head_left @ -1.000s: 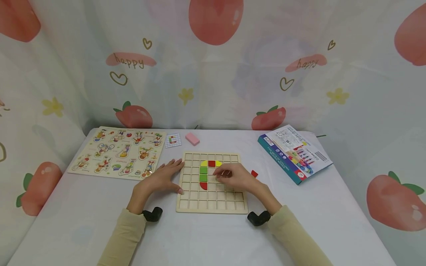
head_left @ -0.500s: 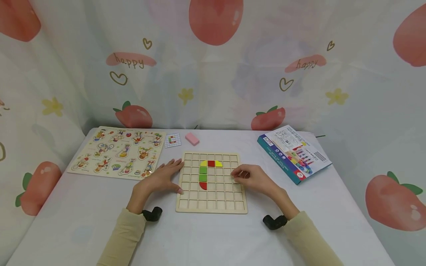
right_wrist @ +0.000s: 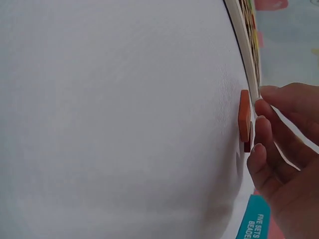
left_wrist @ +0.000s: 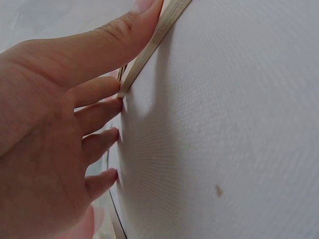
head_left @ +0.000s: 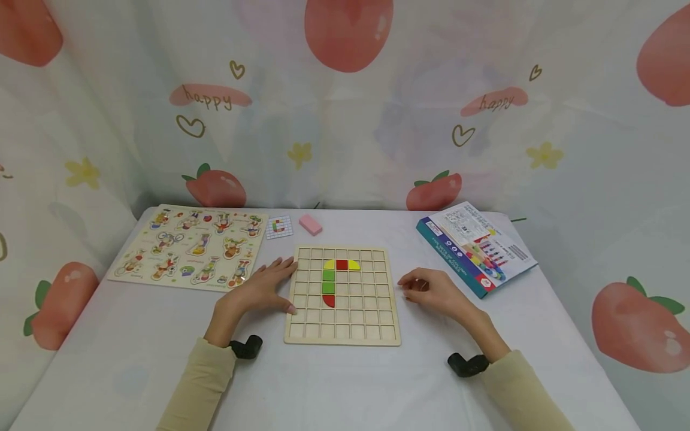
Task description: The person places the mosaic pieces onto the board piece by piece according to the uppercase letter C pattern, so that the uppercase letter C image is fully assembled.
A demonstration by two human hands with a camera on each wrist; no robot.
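A wooden grid board (head_left: 318,332) lies in the middle of the table. Green tiles (head_left: 329,281), a red square tile (head_left: 342,265), a red rounded tile (head_left: 329,301) and yellow rounded tiles (head_left: 354,266) sit in its cells. My left hand (head_left: 261,290) rests along the board's left edge; in the left wrist view, thumb and fingertips meet the wooden edge (left_wrist: 154,45). Just right of the board, my right hand (head_left: 431,290) has loosely bent fingers. In the right wrist view, its fingertips are right above an orange-red tile (right_wrist: 244,117) on the cloth, with a darker red piece (right_wrist: 247,147) behind it.
A picture puzzle board (head_left: 183,257) lies at the back left. Beside it are a small printed grid card (head_left: 286,233) and a pink block (head_left: 311,224). A teal and white box (head_left: 474,239) lies at the back right.
My right hand has moved right, from over the board to beside its right edge, where it hides the red piece seen earlier. My left hand has stayed in place.
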